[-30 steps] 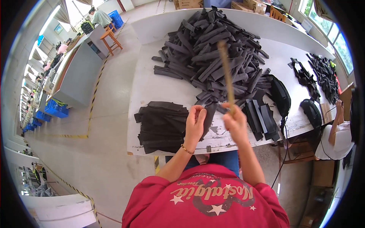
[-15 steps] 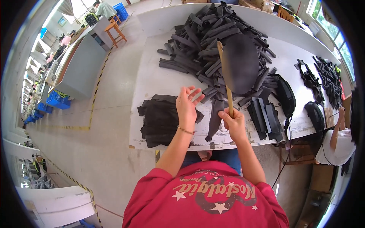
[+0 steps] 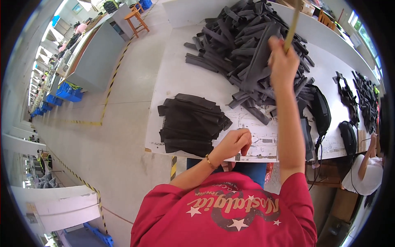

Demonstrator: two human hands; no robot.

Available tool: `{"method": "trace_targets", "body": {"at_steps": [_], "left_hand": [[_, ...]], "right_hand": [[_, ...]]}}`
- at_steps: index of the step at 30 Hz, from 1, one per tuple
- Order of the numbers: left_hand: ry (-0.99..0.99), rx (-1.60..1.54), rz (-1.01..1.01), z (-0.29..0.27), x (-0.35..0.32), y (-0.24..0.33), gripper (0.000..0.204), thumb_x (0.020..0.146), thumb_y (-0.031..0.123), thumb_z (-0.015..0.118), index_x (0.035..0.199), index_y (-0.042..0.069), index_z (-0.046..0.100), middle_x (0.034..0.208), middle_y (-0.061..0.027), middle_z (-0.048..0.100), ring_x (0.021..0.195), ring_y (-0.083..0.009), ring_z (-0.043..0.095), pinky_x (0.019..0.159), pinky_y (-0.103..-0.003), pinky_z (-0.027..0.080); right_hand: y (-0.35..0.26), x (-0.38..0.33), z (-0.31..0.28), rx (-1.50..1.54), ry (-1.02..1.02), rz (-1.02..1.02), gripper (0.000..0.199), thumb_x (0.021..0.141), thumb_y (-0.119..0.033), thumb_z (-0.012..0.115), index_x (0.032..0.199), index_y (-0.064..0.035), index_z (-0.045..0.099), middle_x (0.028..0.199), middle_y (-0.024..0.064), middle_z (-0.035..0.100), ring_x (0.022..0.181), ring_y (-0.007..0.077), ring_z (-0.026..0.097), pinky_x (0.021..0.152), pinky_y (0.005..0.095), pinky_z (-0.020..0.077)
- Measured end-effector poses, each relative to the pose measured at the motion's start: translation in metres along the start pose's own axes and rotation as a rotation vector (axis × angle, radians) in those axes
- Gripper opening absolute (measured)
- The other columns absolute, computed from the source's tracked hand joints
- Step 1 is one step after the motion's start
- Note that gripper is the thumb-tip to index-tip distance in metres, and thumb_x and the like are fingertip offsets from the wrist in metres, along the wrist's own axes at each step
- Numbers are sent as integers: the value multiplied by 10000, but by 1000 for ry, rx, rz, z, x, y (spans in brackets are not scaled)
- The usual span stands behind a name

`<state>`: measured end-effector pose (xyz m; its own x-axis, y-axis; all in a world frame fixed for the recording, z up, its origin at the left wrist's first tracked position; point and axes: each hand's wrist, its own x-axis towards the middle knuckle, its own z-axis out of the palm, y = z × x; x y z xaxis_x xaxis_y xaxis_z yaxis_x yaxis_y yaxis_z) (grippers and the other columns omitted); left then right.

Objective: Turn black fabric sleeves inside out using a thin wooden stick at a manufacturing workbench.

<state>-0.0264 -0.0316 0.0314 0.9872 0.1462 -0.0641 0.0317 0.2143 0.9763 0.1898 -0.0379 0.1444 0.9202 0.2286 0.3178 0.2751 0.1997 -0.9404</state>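
Observation:
My right hand (image 3: 284,66) is raised over the far part of the white table and closed around a thin wooden stick (image 3: 293,26), which points up and away. Beside its fingers a long dark fabric strip (image 3: 260,59) hangs over a heap of dark fabric tubes (image 3: 228,53); whether the hand also grips this strip I cannot tell. My left hand (image 3: 235,143) is low by the table's front edge, its fingers curled and their inner side hidden. Just left of it lies a neat stack of flat black fabric pieces (image 3: 191,123).
The white table (image 3: 175,70) has a raised far border. To the right are a black pouch (image 3: 321,109) with a cord, dark straps (image 3: 345,96) and another dark heap (image 3: 365,99). A co-worker's arm and white sleeve (image 3: 362,173) show at far right. A wooden stool (image 3: 135,20) stands far left.
My right hand has gone up and away with the stick, which blurs. My left hand has dropped toward the front edge, its spread fingers now curled. The dark piece near the edge has gone from there.

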Motion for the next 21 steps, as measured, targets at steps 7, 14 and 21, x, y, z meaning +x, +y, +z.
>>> {"method": "trace_targets", "body": {"at_steps": [7, 14, 21], "left_hand": [[269, 1224, 422, -167, 60, 15, 148, 824, 165, 597, 916, 75, 671, 775, -87, 628, 791, -258, 589, 758, -332, 481], [-104, 1189, -135, -218, 86, -7, 119, 784, 170, 638, 804, 63, 687, 852, -80, 652, 931, -280, 567, 851, -359, 448], [42, 1150, 192, -197, 65, 18, 150, 820, 151, 614, 851, 17, 674, 936, -79, 654, 993, -276, 548, 883, -355, 432]], "right_hand": [[27, -11, -27, -151, -223, 115, 298, 975, -278, 453, 1124, -31, 532, 545, -27, 394, 409, 35, 354, 371, 209, 269], [91, -119, -120, -415, -481, 280, 212, 959, -201, 493, 951, -29, 617, 547, -77, 362, 468, 15, 331, 427, 203, 257], [56, -133, -150, -598, -832, 409, 267, 939, -236, 519, 984, 0, 634, 711, 107, 585, 672, 157, 521, 650, 299, 430]]}}
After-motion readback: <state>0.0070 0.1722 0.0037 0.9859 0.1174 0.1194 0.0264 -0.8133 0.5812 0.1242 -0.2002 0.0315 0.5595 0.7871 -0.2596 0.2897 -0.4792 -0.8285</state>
